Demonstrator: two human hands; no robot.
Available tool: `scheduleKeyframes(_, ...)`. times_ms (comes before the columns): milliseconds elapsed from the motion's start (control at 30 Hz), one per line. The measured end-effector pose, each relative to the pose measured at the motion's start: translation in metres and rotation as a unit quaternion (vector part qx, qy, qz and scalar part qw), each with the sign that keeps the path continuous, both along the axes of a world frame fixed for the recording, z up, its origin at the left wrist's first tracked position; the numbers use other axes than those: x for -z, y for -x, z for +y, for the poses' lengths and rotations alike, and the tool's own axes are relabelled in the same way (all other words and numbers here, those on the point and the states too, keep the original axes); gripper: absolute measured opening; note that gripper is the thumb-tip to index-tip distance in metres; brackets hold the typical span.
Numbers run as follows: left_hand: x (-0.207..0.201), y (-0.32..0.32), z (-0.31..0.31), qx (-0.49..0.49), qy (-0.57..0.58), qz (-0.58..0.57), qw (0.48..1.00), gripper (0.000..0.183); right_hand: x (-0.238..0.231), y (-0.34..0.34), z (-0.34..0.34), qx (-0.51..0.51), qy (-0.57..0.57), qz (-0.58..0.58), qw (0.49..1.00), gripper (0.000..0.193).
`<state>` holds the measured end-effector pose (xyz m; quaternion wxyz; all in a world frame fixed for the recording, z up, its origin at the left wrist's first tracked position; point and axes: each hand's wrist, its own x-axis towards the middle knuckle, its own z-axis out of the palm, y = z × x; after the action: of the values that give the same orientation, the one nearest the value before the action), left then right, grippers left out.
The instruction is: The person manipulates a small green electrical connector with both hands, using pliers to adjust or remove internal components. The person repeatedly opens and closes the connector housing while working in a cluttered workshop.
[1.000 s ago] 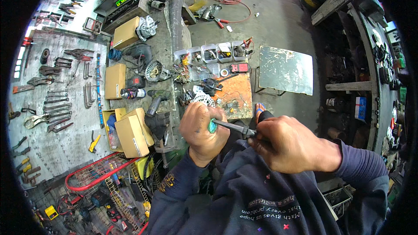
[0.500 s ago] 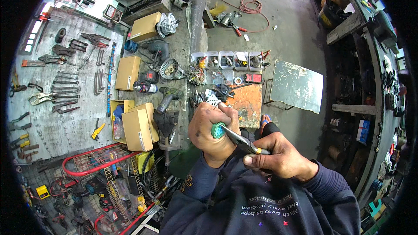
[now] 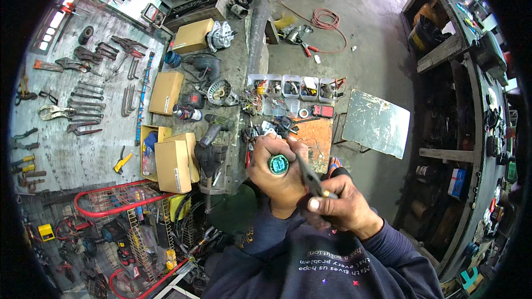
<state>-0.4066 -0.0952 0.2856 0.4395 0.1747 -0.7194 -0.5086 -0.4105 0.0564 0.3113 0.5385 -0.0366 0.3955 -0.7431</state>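
Pliers (image 3: 312,180) are gripped in the right hand (image 3: 349,209). In the left hand (image 3: 284,189), beside the pliers' nose, a round green connector (image 3: 279,164) is enclosed, face exposed. Beyond, clear plastic bins (image 3: 291,96) are lined up; farther, a reddish cord (image 3: 317,22) is coiled on the floor (image 3: 377,50).

Left hand (image 3: 284,187) grips a round green connector (image 3: 279,164); right hand (image 3: 350,209) holds pliers (image 3: 311,178) just beside it.
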Motion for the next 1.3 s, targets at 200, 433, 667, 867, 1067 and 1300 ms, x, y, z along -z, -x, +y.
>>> scheduleKeyframes(200, -0.006, -0.008, 0.001, 0.060, -0.053, -0.041, 0.996, 0.025, -0.023, 0.017, 0.015, -0.021, -0.164, 0.229, 0.959, 0.029)
scheduleKeyframes(433, -0.024, -0.035, -0.034, 0.208, 0.054, -0.134, 0.967, 0.040, -0.072, 0.028, 0.037, -0.047, -0.334, 0.689, 0.642, 0.021)
scheduleKeyframes(667, -0.032, -0.036, -0.032, 0.212, 0.120, -0.098, 0.965, 0.036, -0.095, 0.035, 0.034, -0.042, -0.373, 0.794, 0.479, 0.020)
scheduleKeyframes(867, -0.039, -0.040, -0.032, 0.206, 0.137, -0.109, 0.963, 0.032, -0.102, 0.039, 0.028, -0.052, -0.357, 0.816, 0.453, 0.025)
scheduleKeyframes(1067, -0.048, -0.038, -0.034, 0.199, 0.201, -0.137, 0.949, 0.036, -0.090, 0.040, 0.032, -0.054, -0.330, 0.849, 0.408, 0.022)
scheduleKeyframes(1300, -0.038, -0.036, -0.031, 0.224, 0.202, -0.191, 0.934, 0.049, -0.080, 0.048, 0.035, -0.124, -0.313, 0.853, 0.399, 0.020)
